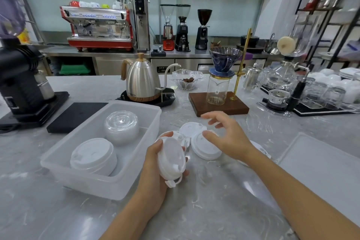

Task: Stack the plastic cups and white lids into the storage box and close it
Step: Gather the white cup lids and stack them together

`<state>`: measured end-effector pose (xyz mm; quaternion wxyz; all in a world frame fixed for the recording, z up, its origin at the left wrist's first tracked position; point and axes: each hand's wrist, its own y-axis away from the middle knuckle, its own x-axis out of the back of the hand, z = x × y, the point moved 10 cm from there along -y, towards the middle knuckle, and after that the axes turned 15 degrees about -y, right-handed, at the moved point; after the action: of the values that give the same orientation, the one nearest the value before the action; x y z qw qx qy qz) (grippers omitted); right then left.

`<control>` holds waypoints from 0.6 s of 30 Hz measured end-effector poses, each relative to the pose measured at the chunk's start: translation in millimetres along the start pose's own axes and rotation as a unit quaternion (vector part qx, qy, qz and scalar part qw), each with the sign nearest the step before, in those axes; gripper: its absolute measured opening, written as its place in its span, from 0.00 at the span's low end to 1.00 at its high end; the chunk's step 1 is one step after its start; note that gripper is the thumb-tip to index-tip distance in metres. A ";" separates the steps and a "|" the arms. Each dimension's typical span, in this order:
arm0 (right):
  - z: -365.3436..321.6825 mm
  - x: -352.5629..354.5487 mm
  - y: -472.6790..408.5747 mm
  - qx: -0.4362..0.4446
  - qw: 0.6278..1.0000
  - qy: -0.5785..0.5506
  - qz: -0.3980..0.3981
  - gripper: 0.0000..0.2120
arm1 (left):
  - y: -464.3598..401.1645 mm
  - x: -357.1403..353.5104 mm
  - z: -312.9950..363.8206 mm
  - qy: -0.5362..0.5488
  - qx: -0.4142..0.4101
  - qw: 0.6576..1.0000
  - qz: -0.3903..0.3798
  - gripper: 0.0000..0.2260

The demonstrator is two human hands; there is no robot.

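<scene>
A person's left hand (155, 165) grips a small stack of white lids (171, 159) above a grey marbled counter (214, 210), thumb curled over the top edge and fingers wrapped round the far side. The held stack is tilted on edge, its round face turned toward the camera, with a small looped tab hanging from its lower rim.

The right hand (228, 138) hovers just beyond it with fingers spread and loosely bent, holding nothing, its thumb over a loose white lid (204, 148) lying flat on the counter. A second loose lid (191, 128) lies just behind that one, partly overlapped by it. Each is a round, opaque white disc with a raised rim.

To the left stands the open storage box (109, 183), a translucent white rectangular tub. Inside it, near the front, sits a stack of white lids (93, 156); behind that sits a stack of clear domed plastic pieces (121, 126). The box's flat translucent cover (321, 161) lies on the counter to the far right, well apart from the box.

Behind the box are a steel gooseneck kettle (140, 84) on a black base and a pour-over stand (220, 84) on a wooden board.
</scene>
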<state>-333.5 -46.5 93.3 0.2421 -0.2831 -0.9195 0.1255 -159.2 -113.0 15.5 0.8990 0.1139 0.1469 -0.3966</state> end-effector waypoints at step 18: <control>48.3 -17.7 15.7 -0.050 0.972 0.179 -0.142 0.41 | -8.5 3.2 -2.8 -0.002 0.034 0.998 -0.051 0.30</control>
<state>-338.4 -48.6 39.8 0.4039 -0.1792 -0.8970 -0.0096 -164.0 -119.8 11.1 0.8736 0.1357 0.1375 -0.4467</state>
